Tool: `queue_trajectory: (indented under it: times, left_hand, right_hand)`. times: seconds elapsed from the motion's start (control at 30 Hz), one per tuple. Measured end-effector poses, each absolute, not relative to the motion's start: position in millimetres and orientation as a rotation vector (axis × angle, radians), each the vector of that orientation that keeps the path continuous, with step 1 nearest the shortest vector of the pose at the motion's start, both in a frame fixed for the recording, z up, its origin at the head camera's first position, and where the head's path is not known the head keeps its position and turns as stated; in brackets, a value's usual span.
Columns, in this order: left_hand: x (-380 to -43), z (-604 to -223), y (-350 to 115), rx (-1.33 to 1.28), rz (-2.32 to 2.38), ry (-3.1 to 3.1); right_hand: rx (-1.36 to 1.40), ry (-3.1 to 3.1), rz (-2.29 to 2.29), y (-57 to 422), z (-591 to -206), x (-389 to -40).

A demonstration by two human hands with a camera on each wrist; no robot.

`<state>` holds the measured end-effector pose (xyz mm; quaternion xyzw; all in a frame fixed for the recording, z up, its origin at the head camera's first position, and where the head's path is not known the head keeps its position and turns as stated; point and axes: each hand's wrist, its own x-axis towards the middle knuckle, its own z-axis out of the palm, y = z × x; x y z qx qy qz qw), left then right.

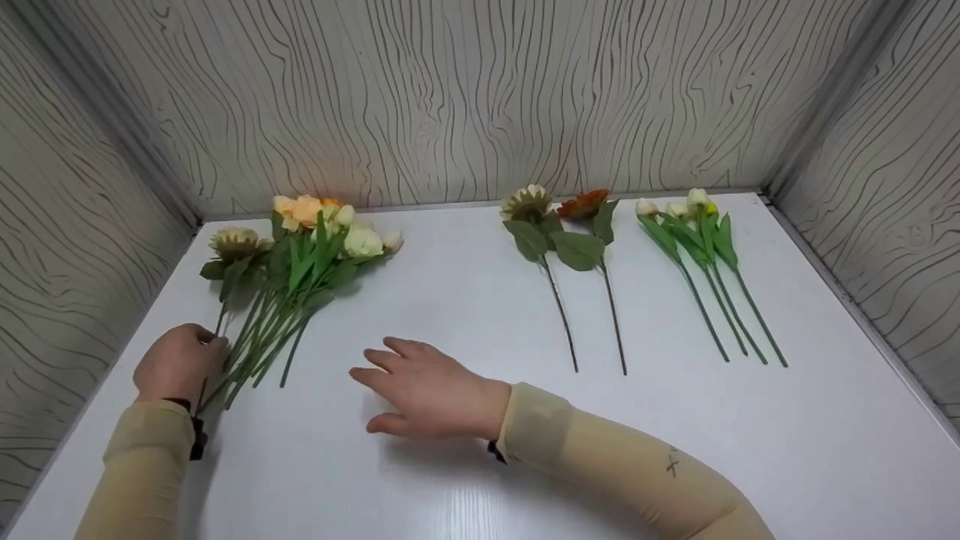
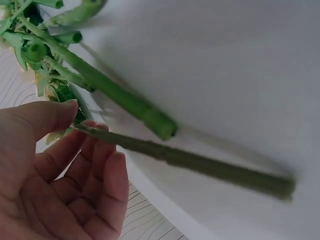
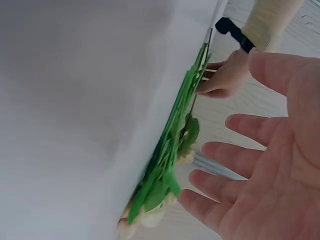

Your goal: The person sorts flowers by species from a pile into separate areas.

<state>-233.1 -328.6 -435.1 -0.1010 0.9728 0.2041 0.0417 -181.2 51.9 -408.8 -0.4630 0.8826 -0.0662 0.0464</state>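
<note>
A bunch of artificial flowers (image 1: 307,259) with cream, peach and pale heads lies on the white table (image 1: 465,300) at the left, stems fanned toward me. My left hand (image 1: 212,346) pinches a thin dark green stem (image 2: 200,162) at the bunch's left edge between thumb and fingertips (image 2: 95,127); a thicker bright green stem (image 2: 120,97) lies just beyond it. That held stem seems to belong to the pale sunflower (image 1: 234,241). My right hand (image 1: 371,390) is open, palm down, fingers spread just right of the bunch (image 3: 170,150) and holding nothing.
Two long-stemmed sunflowers, one pale and one orange (image 1: 577,240), lie at the back centre. Several tulips (image 1: 701,240) lie to their right. Wood-grain walls (image 1: 480,97) close in the table on three sides.
</note>
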Motion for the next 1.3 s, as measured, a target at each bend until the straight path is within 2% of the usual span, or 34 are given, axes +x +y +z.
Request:
queue_trajectory:
  times: [0.17, 0.4, 0.57, 0.73, 0.9, 1.07, 1.3]
  left_hand:
    - [-232, -431, -330, -0.331, 0.706, 2.923]
    - [-232, -424, -333, -0.314, 0.846, 2.809]
    - [-234, -413, -324, -0.301, 1.109, 2.731]
    - [-237, -396, -300, -0.225, 1.240, 2.773]
    - [-238, -381, -247, -0.090, 1.403, 2.752]
    - [-243, -387, -165, 0.096, 1.599, 2.613]
    - [-246, -391, -47, 0.331, 1.738, 2.409]
  right_hand:
    - [-1.419, 2.727, -0.180, 35, -404, -186]
    - [-1.333, 2.705, -0.290, 42, -416, -194]
    - [-1.234, 2.710, -0.495, 62, -419, -203]
    - [-1.043, 2.709, -0.884, 101, -420, -214]
    - [-0.762, 2.728, -1.231, 148, -420, -223]
    - [-0.465, 2.589, -1.642, 182, -417, -230]
    - [-0.333, 2.361, -1.908, 197, -404, -235]
